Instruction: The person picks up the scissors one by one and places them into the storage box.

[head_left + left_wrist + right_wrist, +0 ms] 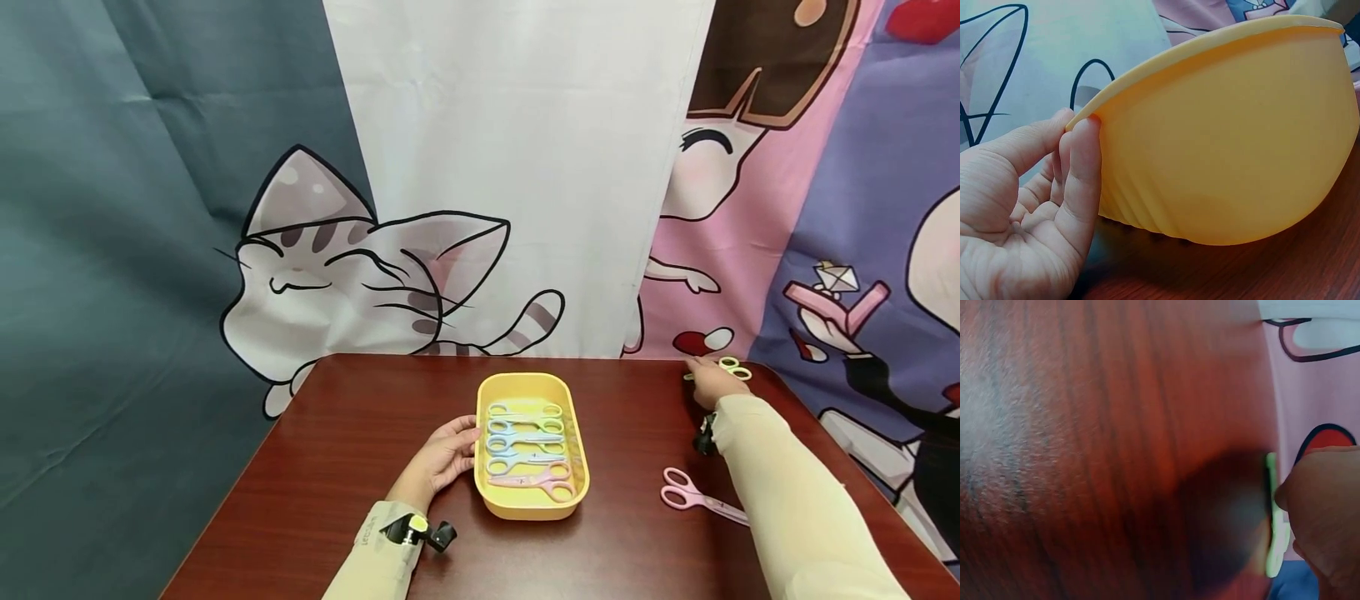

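With thumb and fingertips, my left hand [442, 457] pinches the left rim of a yellow plastic tray [531, 510]; the left wrist view shows the pinch closely. Several scissors lie stacked across the tray's floor: pink scissors [538, 480] nearest me, blue and green ones behind. Far over at the right back edge of the table, my right hand [714, 387] grips yellow-green scissors [1275, 550] around the middle, their handle loops showing to its right in the head view. Part of the blades is hidden under the hand.
Pink scissors [703, 500] lie on the dark reddish wooden table [360, 467], partly behind my right sleeve [795, 492]. A printed cloth [517, 125] with cartoon figures hangs right behind the table's back edge.
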Action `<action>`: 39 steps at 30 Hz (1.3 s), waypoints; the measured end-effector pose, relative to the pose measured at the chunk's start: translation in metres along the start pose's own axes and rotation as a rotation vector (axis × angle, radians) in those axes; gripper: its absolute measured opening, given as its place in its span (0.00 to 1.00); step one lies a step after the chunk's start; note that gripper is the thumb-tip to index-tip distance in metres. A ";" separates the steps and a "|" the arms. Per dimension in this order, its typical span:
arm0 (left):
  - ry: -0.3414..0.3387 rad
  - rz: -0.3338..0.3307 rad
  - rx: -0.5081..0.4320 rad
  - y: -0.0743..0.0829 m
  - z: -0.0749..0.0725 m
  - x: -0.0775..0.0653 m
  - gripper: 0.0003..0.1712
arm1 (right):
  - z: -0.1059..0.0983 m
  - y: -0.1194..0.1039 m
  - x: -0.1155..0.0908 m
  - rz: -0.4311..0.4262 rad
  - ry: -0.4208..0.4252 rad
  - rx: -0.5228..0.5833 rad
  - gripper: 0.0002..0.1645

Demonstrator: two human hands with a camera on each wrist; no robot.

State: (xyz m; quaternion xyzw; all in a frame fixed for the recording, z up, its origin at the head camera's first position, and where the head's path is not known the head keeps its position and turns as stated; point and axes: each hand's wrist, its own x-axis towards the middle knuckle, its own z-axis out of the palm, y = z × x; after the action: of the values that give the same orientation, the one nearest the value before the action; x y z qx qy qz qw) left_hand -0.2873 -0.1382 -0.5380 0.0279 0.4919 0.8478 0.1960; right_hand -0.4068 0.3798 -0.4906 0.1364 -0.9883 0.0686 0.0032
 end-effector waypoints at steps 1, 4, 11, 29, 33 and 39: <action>-0.004 -0.003 -0.001 -0.001 0.000 0.000 0.10 | 0.002 0.002 -0.002 0.010 0.000 -0.007 0.36; -0.009 -0.004 -0.001 -0.001 0.001 0.001 0.10 | 0.008 0.004 -0.009 0.050 0.008 -0.008 0.33; -0.024 -0.007 0.014 -0.002 0.000 -0.002 0.12 | 0.017 0.006 -0.020 0.075 0.007 -0.021 0.23; -0.027 0.008 0.010 0.000 -0.001 0.000 0.14 | 0.007 0.000 -0.031 -0.119 0.197 -0.173 0.15; -0.025 -0.006 0.013 0.000 0.000 -0.001 0.14 | 0.012 0.005 -0.031 -0.173 0.190 -0.179 0.12; -0.020 0.004 0.011 0.000 0.002 0.000 0.13 | 0.022 0.013 -0.029 -0.231 0.199 -0.175 0.15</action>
State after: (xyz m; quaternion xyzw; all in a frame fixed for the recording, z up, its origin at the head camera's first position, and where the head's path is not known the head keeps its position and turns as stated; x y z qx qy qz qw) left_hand -0.2865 -0.1369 -0.5372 0.0386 0.4946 0.8452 0.1989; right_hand -0.3818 0.3975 -0.5150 0.2409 -0.9630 -0.0054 0.1208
